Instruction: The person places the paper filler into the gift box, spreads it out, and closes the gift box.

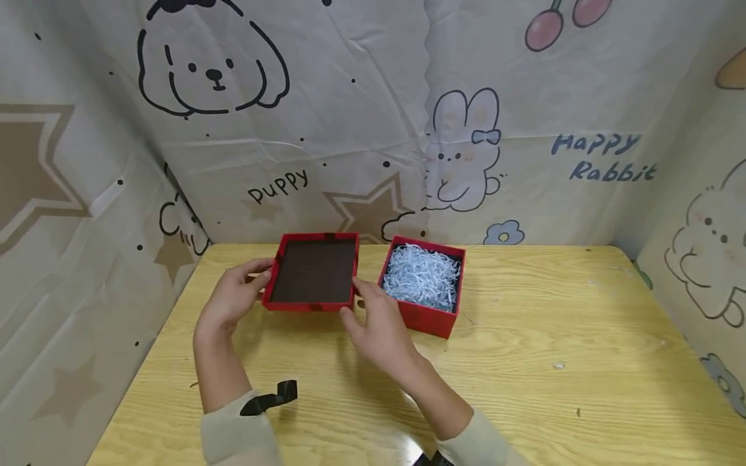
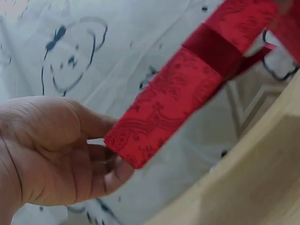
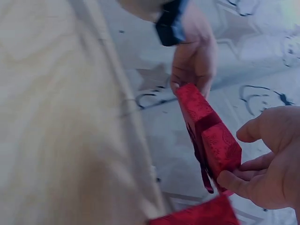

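Note:
A red box lid (image 1: 315,307) with a dark inside is held tilted above the table, its inside facing the head camera. My left hand (image 1: 233,294) grips its left edge, thumb on one side and fingers on the other in the left wrist view. At the right edge, my right hand (image 1: 381,330) holds the lid with fingers along the side and thumb by the near corner. The left wrist view shows the lid's patterned red side (image 2: 164,103) with a dark red ribbon (image 2: 213,49) across it. Right beside the right hand stands the open red box (image 1: 428,318), filled with pale blue shredded paper (image 1: 422,275).
Both stand on or over a light wooden table (image 1: 553,362). A white printed cloth (image 1: 373,123) with cartoon figures hangs behind and along both sides. Black straps (image 1: 268,400) sit at the wrists.

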`<state>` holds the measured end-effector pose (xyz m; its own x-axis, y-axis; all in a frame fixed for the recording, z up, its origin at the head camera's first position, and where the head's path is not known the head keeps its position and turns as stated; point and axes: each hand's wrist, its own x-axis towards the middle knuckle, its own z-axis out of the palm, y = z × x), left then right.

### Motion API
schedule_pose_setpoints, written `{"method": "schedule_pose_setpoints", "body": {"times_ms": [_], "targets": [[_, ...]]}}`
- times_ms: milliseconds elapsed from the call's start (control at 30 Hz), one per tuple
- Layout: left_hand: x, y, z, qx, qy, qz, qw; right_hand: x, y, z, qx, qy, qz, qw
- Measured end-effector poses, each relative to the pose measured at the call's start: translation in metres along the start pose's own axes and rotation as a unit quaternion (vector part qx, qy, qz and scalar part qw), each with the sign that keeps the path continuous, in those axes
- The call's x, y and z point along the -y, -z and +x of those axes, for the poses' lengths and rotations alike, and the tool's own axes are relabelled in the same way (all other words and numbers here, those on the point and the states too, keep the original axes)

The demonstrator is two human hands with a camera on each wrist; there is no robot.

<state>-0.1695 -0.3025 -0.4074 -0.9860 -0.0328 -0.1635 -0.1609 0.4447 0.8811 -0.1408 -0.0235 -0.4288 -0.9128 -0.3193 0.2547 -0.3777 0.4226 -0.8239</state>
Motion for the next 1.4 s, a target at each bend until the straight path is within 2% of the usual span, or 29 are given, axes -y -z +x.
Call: {"method": "schedule_pose_setpoints", "body": {"times_ms": [133,267,400,533,700,900,1067,1200,1267,1400], "targets": [[-0.026,-0.017,-0.005,-0.043,-0.046,-0.003,0.9980,0.001,0.025,0.002,-0.037,-0.006,0.042,0.9984],[-0.044,-0.038,0.002,-0.070,-0.086,-0.013,0.9937,-0.005,0.052,0.004,-0.079,-0.014,0.087,0.9930],[-0.056,-0.063,0.011,-0.071,-0.124,-0.030,0.9892,-0.015,0.079,0.006,-0.110,-0.031,0.103,0.9880],[-0.067,-0.086,0.016,-0.069,-0.163,-0.043,0.9833,-0.023,0.101,0.004,-0.116,-0.048,0.093,0.9876],[-0.077,-0.105,0.016,-0.052,-0.203,-0.057,0.9761,-0.027,0.119,0.000,-0.121,-0.068,0.075,0.9875],[-0.081,-0.117,0.016,-0.022,-0.256,-0.093,0.9621,-0.027,0.139,-0.006,-0.147,-0.079,0.083,0.9825],[-0.081,-0.120,0.015,0.004,-0.288,-0.099,0.9523,-0.027,0.151,-0.007,-0.173,-0.045,0.117,0.9769],[-0.083,-0.122,0.013,0.015,-0.308,-0.097,0.9464,-0.030,0.155,-0.008,-0.173,-0.020,0.134,0.9756],[-0.084,-0.123,0.012,0.020,-0.307,-0.091,0.9473,-0.032,0.156,-0.008,-0.168,-0.014,0.138,0.9760],[-0.084,-0.123,0.011,0.019,-0.277,-0.062,0.9586,-0.037,0.159,-0.009,-0.156,-0.007,0.146,0.9769]]}}
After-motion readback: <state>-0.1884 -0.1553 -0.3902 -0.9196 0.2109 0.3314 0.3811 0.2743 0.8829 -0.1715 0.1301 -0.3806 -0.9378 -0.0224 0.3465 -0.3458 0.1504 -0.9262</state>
